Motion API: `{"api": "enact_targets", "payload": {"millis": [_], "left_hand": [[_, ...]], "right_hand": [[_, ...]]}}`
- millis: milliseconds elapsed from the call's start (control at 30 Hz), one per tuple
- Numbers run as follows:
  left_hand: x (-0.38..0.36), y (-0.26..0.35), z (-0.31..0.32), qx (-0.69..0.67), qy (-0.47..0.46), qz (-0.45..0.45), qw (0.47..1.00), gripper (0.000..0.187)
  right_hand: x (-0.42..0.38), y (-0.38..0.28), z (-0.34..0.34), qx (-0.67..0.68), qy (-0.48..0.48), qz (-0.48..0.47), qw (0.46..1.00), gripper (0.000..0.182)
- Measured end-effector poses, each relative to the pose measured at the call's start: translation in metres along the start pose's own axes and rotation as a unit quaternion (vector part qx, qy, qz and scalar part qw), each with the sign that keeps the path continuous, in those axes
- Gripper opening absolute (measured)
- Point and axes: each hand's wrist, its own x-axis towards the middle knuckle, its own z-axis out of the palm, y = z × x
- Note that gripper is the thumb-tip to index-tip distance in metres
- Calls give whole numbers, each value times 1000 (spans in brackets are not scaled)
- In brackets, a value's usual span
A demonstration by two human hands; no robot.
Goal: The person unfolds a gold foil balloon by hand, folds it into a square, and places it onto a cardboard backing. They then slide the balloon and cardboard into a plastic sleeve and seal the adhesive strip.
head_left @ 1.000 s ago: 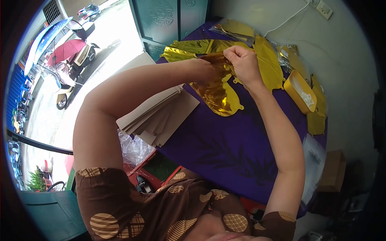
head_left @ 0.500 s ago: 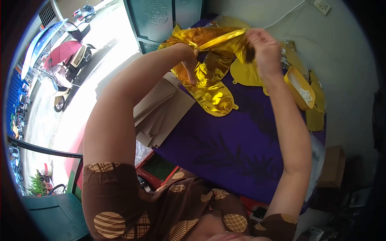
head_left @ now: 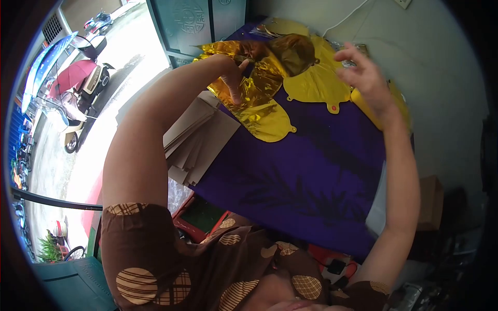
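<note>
Flat, deflated gold foil balloons (head_left: 267, 85) lie crumpled and overlapping at the far side of the purple-covered table (head_left: 290, 171). My left hand (head_left: 233, 80) rests on this shiny foil, thumb and a finger spread apart; its other fingers are hidden. To the right, my right hand (head_left: 365, 75) is raised in the air, fingers loosely bent and apart, holding nothing. Beneath and beside it lie matte yellow balloons (head_left: 317, 83) with small tabs. Close to my right wrist is a yellow container (head_left: 365, 106), partly covered by the hand and arm.
Grey-brown cardboard sheets (head_left: 199, 140) are stacked at the table's left edge. A green metal door (head_left: 194, 28) stands behind them. Outside on the left is a parked scooter (head_left: 88, 85). A cardboard box (head_left: 430, 202) sits right of the table, and a white cable (head_left: 347, 18) runs along the wall.
My right hand has let go of the gold foil and moved right, its fingers opening. The stretched foil has dropped onto the pile. My left hand stays on the balloons.
</note>
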Motion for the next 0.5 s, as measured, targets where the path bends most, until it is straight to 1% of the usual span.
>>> {"api": "enact_targets", "payload": {"millis": [33, 67, 133, 233, 333, 433, 500], "left_hand": [[-2, 1, 0, -1, 4, -1, 1000, 129], [-4, 3, -1, -5, 8, -3, 1000, 130], [-7, 1, 0, -12, 14, -8, 1000, 132], [-9, 0, 2, -17, 15, -19, 1000, 135], [-8, 0, 2, -21, 18, -21, 999, 138], [-8, 0, 3, -28, 22, -22, 999, 141], [-7, 0, 4, -32, 24, -23, 999, 143]], "right_hand": [[-2, -6, 15, -39, -21, -20, 999, 69], [0, 0, 30, -89, 23, -54, 994, 78], [7, 14, 64, -188, 111, -121, 968, 96], [14, -4, 93, -198, 66, -140, 968, 106], [8, -14, 133, -257, -46, -83, 962, 117], [-9, -11, 175, -300, -44, -131, 944, 90], [-2, 0, 184, -304, -74, -118, 942, 57]]}}
